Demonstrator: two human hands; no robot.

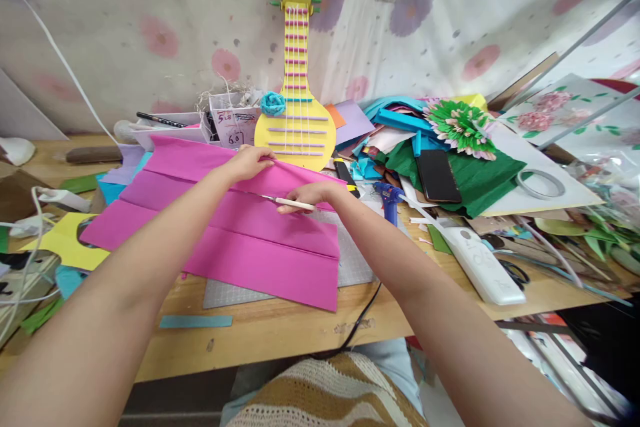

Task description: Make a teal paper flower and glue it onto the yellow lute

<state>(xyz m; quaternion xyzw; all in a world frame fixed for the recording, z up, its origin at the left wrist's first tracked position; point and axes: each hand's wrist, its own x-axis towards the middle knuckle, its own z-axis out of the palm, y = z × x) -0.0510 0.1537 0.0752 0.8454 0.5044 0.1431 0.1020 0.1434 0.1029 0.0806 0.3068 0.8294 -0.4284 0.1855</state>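
Note:
A large sheet of bright pink paper (280,267), creased into long parallel bands, lies across the table in front of me. My left hand (250,162) is at its far band, with fingers curled on the edge of the paper. To the right, my right hand (307,197) is closed around a slim white-handled cutting tool (295,203). Its thin metal blade points left along a crease in the paper. Whether it is a knife or scissors seen edge-on, I cannot tell. Part of a grey cutting mat (235,295) shows under the sheet.
A yellow paper lute (295,130) stands behind the sheet. Right of it are a blue glue gun (389,200), a black phone (439,175), green paper (480,180) and a white power strip (485,267). A blue paper strip (196,321) lies near the front edge.

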